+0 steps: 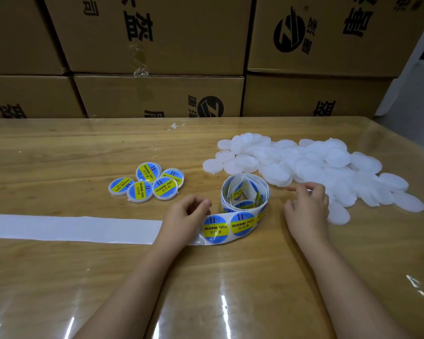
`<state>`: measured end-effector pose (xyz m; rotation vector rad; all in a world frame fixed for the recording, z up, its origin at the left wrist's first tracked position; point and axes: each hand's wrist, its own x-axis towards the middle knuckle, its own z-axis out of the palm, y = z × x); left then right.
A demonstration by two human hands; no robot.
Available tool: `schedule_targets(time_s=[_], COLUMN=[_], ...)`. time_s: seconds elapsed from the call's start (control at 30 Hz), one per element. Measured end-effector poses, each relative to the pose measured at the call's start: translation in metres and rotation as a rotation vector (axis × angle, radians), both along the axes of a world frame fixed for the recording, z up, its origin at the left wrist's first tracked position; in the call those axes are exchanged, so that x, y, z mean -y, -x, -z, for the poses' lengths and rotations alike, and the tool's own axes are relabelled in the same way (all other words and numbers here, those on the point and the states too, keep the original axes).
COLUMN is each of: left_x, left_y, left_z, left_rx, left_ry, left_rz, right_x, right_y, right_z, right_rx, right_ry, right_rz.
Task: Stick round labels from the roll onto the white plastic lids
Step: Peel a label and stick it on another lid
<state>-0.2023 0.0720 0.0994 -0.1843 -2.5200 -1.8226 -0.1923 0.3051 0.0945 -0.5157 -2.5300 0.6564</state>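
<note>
A loose roll of round blue-and-yellow labels [245, 194] stands on edge at the table's middle, with its backing strip [71, 228] running flat to the left. Two labels [228, 227] lie on the strip just in front of the roll. My left hand [185, 216] rests on the strip beside the nearest label, fingers curled, fingertips at the label's upper edge. My right hand [306, 206] hovers at the near edge of the pile of white plastic lids [311, 165], fingers loosely bent and holding nothing. Several labelled lids [147, 183] lie grouped to the left of the roll.
Stacked cardboard boxes [157, 94] form a wall along the table's far edge. The wooden table [59, 152] is covered with a glossy clear film. A scrap of clear tape [178, 125] lies near the back edge.
</note>
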Motion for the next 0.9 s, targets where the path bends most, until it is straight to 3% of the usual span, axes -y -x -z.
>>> schedule_targets(time_s=[0.2,0.4,0.47,0.6,0.67,0.8,0.9], left_x=[0.0,0.001,0.0,0.0,0.0,-0.001,-0.002], left_y=[0.0,-0.001,-0.002,-0.002,-0.004,-0.012,-0.012], left_z=[0.0,0.001,0.001,0.001,0.001,0.002,0.005], left_rx=[0.02,0.007,0.001,-0.018,-0.094,-0.406,-0.422], left_ry=[0.008,-0.025,-0.054,-0.105,-0.124,-0.048,0.01], left_rz=[0.027,0.033,0.034,0.037,0.015,0.027,0.088], right_x=[-0.005,-0.019,-0.014,0.021,0.045,0.075,0.08], right_y=[-0.002,-0.006,-0.007,-0.013,-0.02,-0.03,-0.031], right_z=[-0.008,-0.003,-0.005,-0.014,-0.016,-0.017,-0.012], right_rx=[-0.254,0.034,-0.032,-0.431,-0.535,-0.526,-0.409], right_ry=[0.135,-0.064,-0.1,0.314,0.429,0.493,0.499], right_rz=[-0.038,0.146,0.122,-0.164,-0.302,-0.547,-0.667])
